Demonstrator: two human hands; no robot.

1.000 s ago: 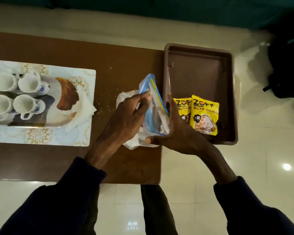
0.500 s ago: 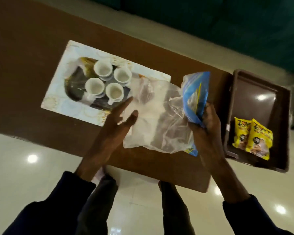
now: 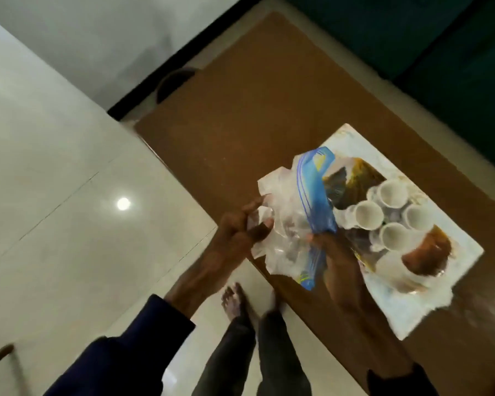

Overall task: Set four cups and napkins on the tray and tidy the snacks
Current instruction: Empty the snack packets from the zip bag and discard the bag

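Note:
Both hands hold crumpled plastic wrappers above the table's near edge. My left hand (image 3: 240, 227) pinches a clear plastic bag (image 3: 283, 224). My right hand (image 3: 332, 247) grips a blue snack wrapper (image 3: 316, 201) that stands upright between the hands. Behind them, several white cups (image 3: 367, 214) stand close together, mouths up, on the patterned tray (image 3: 423, 247). A white napkin (image 3: 392, 267) lies on the tray near the cups. The tray rests on a pale floral mat (image 3: 412, 312).
The brown table (image 3: 255, 110) runs diagonally from upper middle to lower right. Pale tiled floor (image 3: 69, 181) fills the left. My legs and a bare foot (image 3: 235, 304) are below the hands. A dark green surface (image 3: 440, 38) lies beyond the table.
The view has swung sharply left, so the brown bin with the yellow packets has left the frame. Both hands have carried the clear bag and blue wrapper toward the table's left end.

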